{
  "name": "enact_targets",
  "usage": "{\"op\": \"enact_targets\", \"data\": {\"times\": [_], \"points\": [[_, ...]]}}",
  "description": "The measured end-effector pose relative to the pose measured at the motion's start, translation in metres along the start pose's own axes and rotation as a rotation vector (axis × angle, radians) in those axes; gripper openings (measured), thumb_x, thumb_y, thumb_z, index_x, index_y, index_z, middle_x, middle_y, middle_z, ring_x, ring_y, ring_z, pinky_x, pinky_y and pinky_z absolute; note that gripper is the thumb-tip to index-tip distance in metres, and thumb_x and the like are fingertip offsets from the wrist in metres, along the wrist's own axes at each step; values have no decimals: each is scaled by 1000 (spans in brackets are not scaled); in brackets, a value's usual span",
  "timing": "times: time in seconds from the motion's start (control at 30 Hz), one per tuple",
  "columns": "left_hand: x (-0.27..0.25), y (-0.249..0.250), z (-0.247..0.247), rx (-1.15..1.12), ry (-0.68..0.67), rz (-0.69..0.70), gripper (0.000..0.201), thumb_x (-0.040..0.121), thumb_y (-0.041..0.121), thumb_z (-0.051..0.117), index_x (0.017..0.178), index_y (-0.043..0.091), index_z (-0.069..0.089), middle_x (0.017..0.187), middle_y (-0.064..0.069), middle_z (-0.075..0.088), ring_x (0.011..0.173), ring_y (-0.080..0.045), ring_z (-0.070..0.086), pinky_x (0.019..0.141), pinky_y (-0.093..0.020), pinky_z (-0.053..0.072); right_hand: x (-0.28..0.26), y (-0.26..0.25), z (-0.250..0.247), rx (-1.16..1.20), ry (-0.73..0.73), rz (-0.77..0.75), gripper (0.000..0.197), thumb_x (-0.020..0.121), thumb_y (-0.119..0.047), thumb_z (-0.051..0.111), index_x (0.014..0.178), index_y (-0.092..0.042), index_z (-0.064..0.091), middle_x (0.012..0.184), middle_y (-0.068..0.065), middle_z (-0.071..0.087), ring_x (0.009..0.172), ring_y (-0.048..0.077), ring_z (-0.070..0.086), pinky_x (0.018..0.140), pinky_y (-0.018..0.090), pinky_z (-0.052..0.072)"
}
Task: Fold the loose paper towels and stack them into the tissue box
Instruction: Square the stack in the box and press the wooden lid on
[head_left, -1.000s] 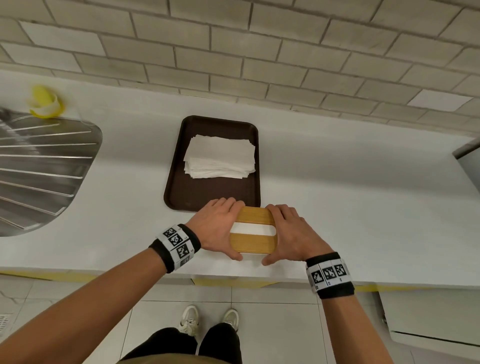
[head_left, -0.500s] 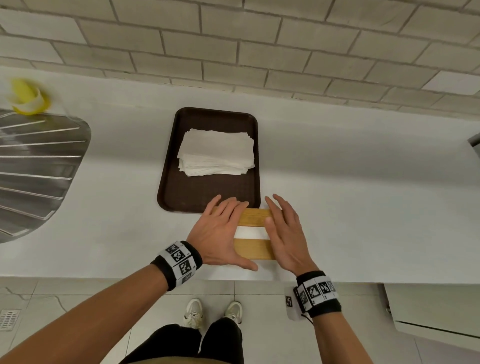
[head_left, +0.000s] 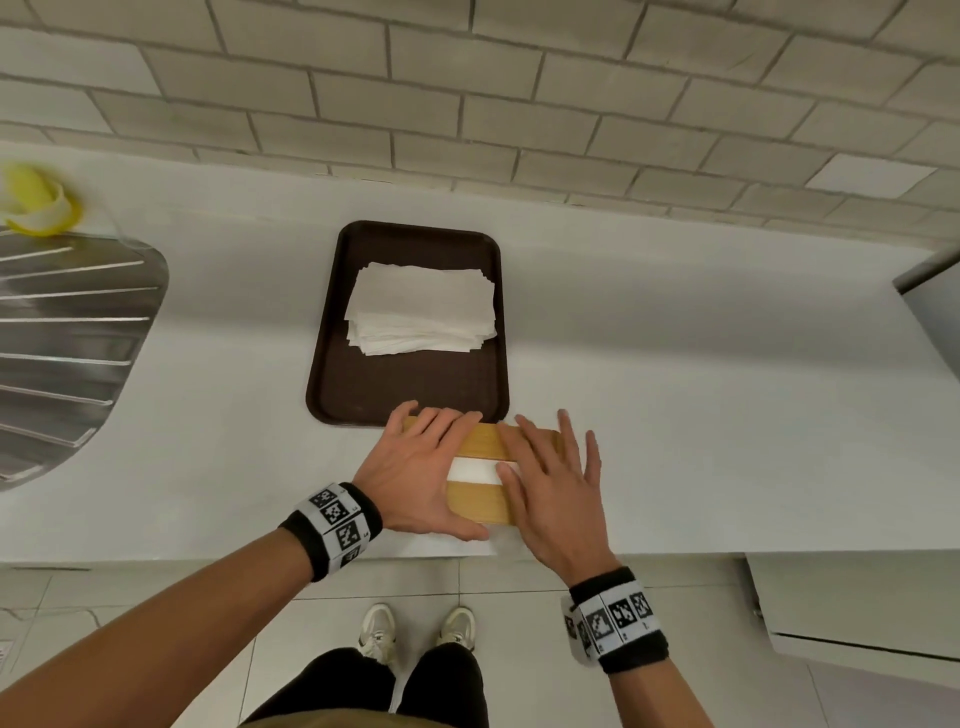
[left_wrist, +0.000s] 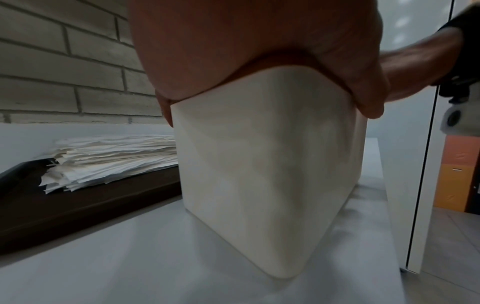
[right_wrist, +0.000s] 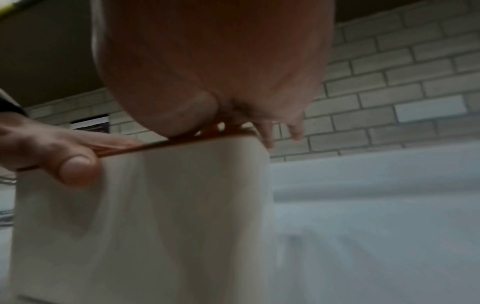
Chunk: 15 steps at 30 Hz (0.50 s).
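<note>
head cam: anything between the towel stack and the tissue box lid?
Only bare brown tray floor. The paper towel stack sits at the tray's far end; the tissue box, under the left hand and right hand, overlaps its near rim. Head view shows it.

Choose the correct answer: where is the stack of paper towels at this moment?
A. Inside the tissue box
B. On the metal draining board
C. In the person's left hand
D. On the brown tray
D: the stack of paper towels lies on the brown tray, behind the tissue box, where both hands rest flat on the wooden lid.
</note>
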<state>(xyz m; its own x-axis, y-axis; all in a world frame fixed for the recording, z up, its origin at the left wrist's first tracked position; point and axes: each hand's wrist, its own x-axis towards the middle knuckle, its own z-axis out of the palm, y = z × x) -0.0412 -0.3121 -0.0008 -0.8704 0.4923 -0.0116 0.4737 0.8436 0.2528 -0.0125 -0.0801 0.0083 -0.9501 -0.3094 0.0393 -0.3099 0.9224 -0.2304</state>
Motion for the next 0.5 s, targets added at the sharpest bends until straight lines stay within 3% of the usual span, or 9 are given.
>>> {"op": "enact_targets", "data": {"times": [0.07, 0.13, 0.23, 0.3, 0.4, 0.5], "points": [[0, -3, 0, 5, -19, 2, 145, 55, 111, 46, 165, 18, 33, 154, 5, 49, 140, -20, 48, 128, -56, 17, 11, 3, -13, 26, 19, -253, 32, 109, -36, 56, 141, -36, 64, 147, -6, 59, 139, 28, 54, 112, 53, 45], [0, -3, 0, 15, -40, 1, 143, 56, 111, 46, 164, 19, 32, 154, 6, 47, 141, -19, 46, 128, -55, 16, 33, 5, -30, 31, -126, -446, 30, 101, -26, 64, 130, -34, 72, 131, -6, 64, 111, 23, 67, 92, 46, 53], [0, -4, -4, 11, -62, 10, 137, 56, 109, 49, 158, 18, 37, 148, 7, 49, 138, -19, 47, 129, -56, 14, 70, -2, -53, -114, -400, -620, 41, 100, -27, 66, 140, -33, 67, 144, -6, 60, 106, 20, 68, 92, 44, 50], [0, -5, -5, 7, -72, 19, 131, 57, 108, 49, 152, 18, 43, 144, 7, 50, 136, -18, 47, 129, -60, 11, 91, -12, -56, -233, -486, -729, 42, 95, -31, 71, 137, -32, 67, 138, -6, 59, 104, 19, 65, 91, 42, 45], [-2, -7, -8, 26, -97, 24, 128, 57, 109, 46, 149, 19, 52, 145, 6, 50, 139, -18, 45, 129, -64, 4, 114, -26, -51, -242, -582, -826, 27, 88, -29, 74, 115, -26, 74, 118, -5, 63, 101, 21, 62, 83, 42, 40], [-3, -10, -9, 26, -93, 31, 128, 57, 109, 46, 148, 20, 55, 149, 4, 50, 140, -19, 44, 130, -64, 2, 120, -29, -42, -191, -549, -910, 3, 84, -23, 74, 87, -23, 73, 98, -8, 65, 83, 18, 60, 75, 42, 45]]}}
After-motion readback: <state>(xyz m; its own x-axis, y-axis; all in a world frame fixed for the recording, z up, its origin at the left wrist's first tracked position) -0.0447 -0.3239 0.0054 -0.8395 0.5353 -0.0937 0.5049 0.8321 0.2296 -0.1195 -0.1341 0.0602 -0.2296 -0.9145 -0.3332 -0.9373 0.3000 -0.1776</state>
